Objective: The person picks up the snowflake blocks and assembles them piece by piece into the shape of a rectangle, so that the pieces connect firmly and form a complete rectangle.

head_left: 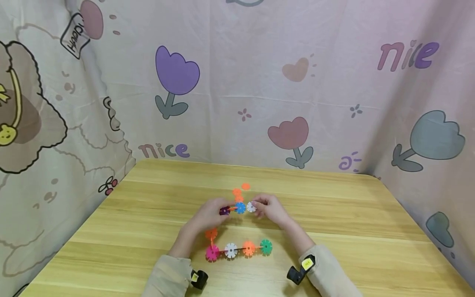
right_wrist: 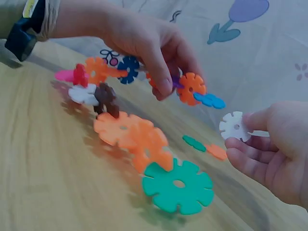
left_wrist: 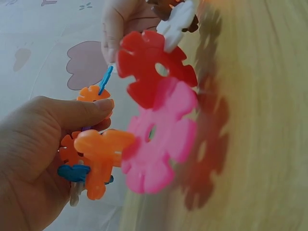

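Observation:
My left hand grips a chain of slotted, flower-shaped plastic discs, thumb and fingers closing on it near a purple piece. At that end, a blue disc sticks out toward the right, joined to an orange disc. My right hand pinches a single white disc by its edge, a small gap from the blue one. The chain bends toward the front through a pink disc and a red disc, ending in a green disc. The left palm hides part of it.
Several orange discs lie on the wooden table behind the hands. A small green disc shows beyond the chain in the right wrist view. A printed curtain hangs behind the table.

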`<state>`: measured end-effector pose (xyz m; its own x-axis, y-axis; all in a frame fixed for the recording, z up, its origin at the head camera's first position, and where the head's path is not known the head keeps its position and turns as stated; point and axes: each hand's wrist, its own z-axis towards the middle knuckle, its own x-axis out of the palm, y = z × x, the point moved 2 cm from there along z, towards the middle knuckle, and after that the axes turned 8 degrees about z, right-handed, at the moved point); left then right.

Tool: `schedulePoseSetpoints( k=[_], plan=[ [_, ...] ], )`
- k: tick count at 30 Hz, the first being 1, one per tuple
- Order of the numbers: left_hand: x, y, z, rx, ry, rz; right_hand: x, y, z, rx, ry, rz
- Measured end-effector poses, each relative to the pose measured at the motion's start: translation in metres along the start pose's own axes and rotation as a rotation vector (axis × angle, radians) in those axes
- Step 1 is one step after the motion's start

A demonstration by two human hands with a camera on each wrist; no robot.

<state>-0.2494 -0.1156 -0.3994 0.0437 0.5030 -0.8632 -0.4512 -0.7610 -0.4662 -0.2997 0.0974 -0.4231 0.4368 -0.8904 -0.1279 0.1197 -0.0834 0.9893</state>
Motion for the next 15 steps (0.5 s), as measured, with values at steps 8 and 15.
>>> schedulePoseSetpoints(
  k=[8,15],
  plan=[
    [0.000,0.001,0.001,0.013,-0.011,0.008,0.008,0.019,-0.015,-0.030,-0.003,0.040],
    [0.000,-0.001,0.000,0.020,-0.008,0.009,0.005,0.004,-0.010,-0.060,0.001,0.060]
  ],
)
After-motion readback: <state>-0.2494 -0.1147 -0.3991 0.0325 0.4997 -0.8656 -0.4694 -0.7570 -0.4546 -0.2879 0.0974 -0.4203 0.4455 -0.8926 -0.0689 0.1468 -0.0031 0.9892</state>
